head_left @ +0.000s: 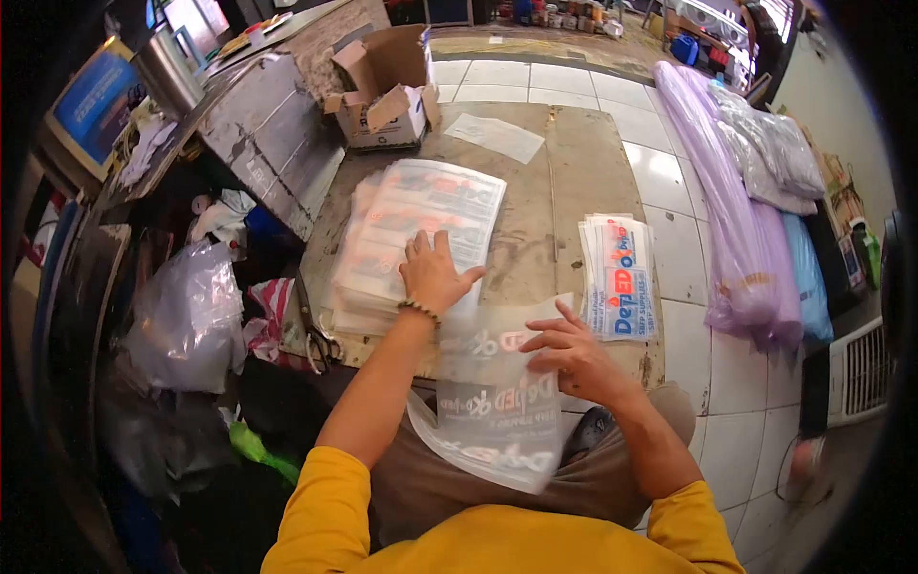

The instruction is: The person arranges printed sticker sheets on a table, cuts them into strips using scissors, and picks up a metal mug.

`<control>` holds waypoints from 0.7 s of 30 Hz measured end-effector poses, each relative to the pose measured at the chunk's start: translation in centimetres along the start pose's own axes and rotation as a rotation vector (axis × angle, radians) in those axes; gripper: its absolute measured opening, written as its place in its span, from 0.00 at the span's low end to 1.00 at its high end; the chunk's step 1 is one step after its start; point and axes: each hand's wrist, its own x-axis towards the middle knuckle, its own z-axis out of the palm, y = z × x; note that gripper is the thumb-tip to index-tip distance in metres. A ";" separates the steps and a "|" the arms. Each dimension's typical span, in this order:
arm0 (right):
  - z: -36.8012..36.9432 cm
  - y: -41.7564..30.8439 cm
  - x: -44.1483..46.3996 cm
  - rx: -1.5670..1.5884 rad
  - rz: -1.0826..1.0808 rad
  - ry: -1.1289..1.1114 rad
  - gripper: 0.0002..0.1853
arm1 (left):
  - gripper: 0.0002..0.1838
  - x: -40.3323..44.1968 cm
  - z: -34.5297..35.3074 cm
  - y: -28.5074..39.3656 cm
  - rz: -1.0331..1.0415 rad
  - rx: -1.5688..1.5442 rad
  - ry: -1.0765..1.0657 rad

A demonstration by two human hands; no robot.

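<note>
My left hand (435,273) lies with spread fingers on a stack of translucent printed sheets (421,206) at the left of the worn wooden board. A beaded bracelet circles that wrist. A single translucent printed sheet (497,402), partly blurred, hangs over my lap and curves at its lower end. My right hand (579,356) grips its right edge, with fingers over the front; the thumb's hold is hidden. To the right of this hand, a smaller pile of cut printed strips (620,277) with blue and red lettering lies on the board.
An open cardboard box (387,91) stands at the board's far left, beside a loose blank sheet (492,137). Scissors (320,340) are at the left edge. Purple plastic-wrapped rolls (732,220) lie on the tiled floor to the right. A clear plastic bag (186,316) is at left.
</note>
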 end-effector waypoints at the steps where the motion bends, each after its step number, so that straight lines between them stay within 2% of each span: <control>1: 0.3 -0.1 -0.2 -0.018 -0.002 -0.016 0.18 | 0.46 0.5 0.6 1.1 -0.039 0.103 -0.057; 3: 1.2 0.7 -0.8 0.021 0.015 -0.039 0.18 | 0.50 1.7 1.7 3.2 -0.117 0.312 -0.173; 6: 1.4 1.6 -1.4 0.035 0.042 -0.043 0.17 | 0.51 3.3 3.6 5.3 -0.241 0.428 -0.337; 7: 1.4 1.8 -1.5 0.035 0.051 -0.040 0.17 | 0.49 4.1 3.9 5.1 -0.234 0.436 -0.401; 10: 1.0 1.8 -1.6 0.080 0.045 0.032 0.16 | 0.43 3.6 4.8 5.2 -0.141 0.487 -0.257; 11: 1.0 1.8 -1.6 0.086 0.040 0.049 0.16 | 0.39 3.6 5.1 5.0 -0.077 0.503 -0.212; 14: 1.3 2.2 -2.0 0.102 0.021 0.106 0.15 | 0.35 8.0 6.8 -0.5 0.050 0.176 -0.414; 16: 1.9 2.7 -2.2 0.106 0.002 0.152 0.15 | 0.30 9.7 1.6 -3.7 0.031 -0.114 -0.521; 18: 1.6 2.5 -2.3 0.127 -0.001 0.147 0.15 | 0.22 9.2 0.8 -8.5 -0.316 -1.043 -0.697; 21: 1.5 2.2 -1.9 0.131 -0.021 0.150 0.14 | 0.22 6.9 -0.1 -9.9 -0.419 -1.209 -0.643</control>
